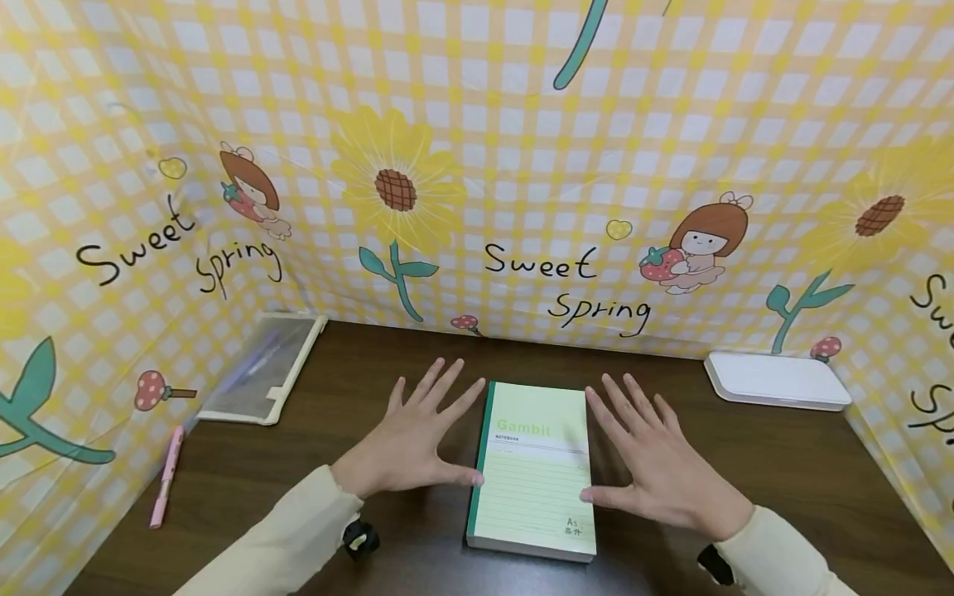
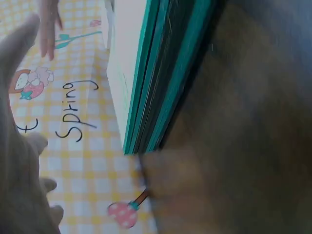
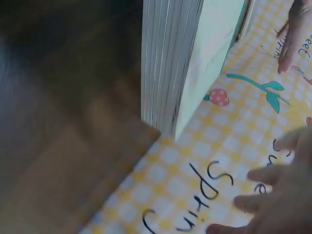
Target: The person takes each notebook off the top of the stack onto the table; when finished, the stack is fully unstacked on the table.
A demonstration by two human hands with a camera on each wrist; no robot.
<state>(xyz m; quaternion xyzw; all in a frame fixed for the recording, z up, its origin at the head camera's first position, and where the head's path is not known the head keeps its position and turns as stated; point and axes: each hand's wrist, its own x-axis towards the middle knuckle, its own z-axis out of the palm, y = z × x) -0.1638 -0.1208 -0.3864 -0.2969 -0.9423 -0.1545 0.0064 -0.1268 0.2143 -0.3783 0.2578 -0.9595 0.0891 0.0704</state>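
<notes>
Green-spined, pale-green rectangular paper notebooks (image 1: 532, 497) are lying stacked on the dark brown wooden table (image 1: 641, 567); I'm seeing the person's bare left hand (image 1: 417, 439) and bare right hand (image 1: 659, 463) hovering either side, fingers spreading wide, gripping nothing.

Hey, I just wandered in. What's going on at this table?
A person holds both bare hands, the left hand and right hand, open with fingers spread, on either side of a pale-green paper notebook with a dark-green spine. The wrist views suggest it tops a stack. Neither hand grips it; it lies on the dark brown wooden table. Off to the person's left are a slim pink pen and translucent cream-edged pouch; a white rounded case sits far right.
</notes>
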